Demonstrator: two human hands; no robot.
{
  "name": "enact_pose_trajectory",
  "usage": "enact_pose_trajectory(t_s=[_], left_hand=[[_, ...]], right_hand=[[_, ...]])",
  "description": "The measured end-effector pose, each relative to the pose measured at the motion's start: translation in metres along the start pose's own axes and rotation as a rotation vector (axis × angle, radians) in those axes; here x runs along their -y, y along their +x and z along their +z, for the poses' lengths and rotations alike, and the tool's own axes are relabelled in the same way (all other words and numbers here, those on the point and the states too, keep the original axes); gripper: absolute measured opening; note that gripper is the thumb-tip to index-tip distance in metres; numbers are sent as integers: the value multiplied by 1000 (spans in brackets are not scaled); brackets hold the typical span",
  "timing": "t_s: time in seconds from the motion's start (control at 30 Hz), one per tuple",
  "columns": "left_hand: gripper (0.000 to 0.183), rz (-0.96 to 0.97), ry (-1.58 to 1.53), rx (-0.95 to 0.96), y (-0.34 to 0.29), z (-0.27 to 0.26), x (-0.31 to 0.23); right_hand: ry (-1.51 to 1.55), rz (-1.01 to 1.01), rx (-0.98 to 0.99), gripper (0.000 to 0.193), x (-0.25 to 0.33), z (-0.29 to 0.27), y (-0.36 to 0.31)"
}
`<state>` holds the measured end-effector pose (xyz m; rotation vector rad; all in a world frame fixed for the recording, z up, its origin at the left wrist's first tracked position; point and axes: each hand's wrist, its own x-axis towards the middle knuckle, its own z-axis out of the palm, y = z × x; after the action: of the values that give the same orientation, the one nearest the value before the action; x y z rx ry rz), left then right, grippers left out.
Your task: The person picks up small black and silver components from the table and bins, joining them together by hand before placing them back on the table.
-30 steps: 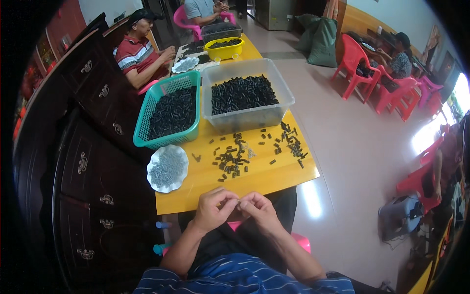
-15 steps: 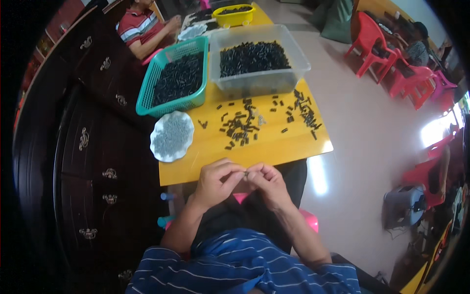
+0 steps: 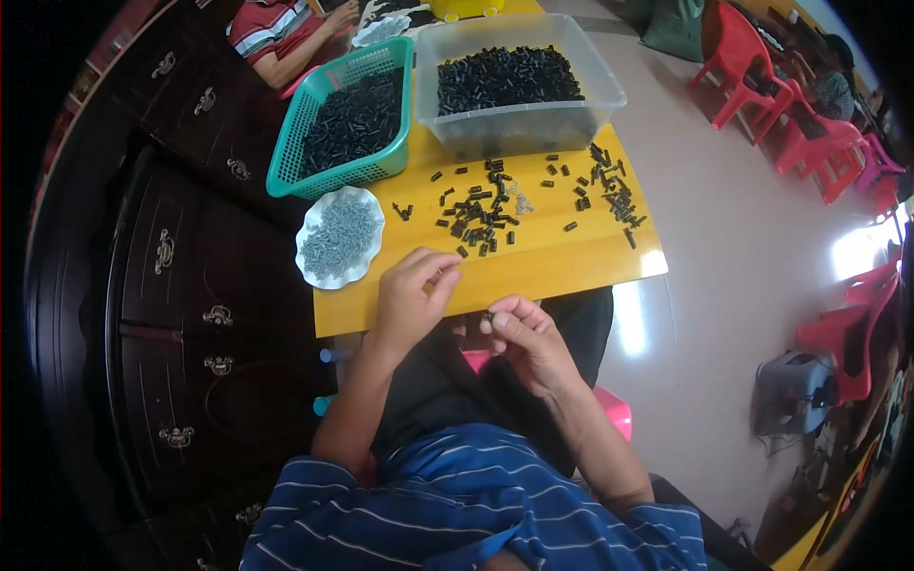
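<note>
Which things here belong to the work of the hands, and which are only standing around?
In use: left hand, right hand pinching a small black piece, loose black pieces, white plate of screws, yellow table.
Lying about: red chairs, dark cabinet.

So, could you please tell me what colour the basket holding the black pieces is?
Teal green; the basket shows best in the head view.

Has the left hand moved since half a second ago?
Yes. The left hand has parted from the right hand and reached forward over the yellow table's near edge.
</note>
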<state>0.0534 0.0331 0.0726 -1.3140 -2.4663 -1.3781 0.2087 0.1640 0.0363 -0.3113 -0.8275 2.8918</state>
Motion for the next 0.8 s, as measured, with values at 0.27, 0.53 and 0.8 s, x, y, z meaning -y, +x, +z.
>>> enact_pose_trajectory(t_s=[0.27, 0.53, 0.8], left_hand=[[16, 29, 179, -6, 9, 9, 28], [13, 22, 278, 12, 25, 11, 41], [8, 66, 297, 78, 46, 24, 38]], right_hand=[[27, 24, -38, 11, 2, -4, 2], [73, 48, -65, 8, 2, -4, 3], [82, 51, -80, 7, 3, -4, 4]])
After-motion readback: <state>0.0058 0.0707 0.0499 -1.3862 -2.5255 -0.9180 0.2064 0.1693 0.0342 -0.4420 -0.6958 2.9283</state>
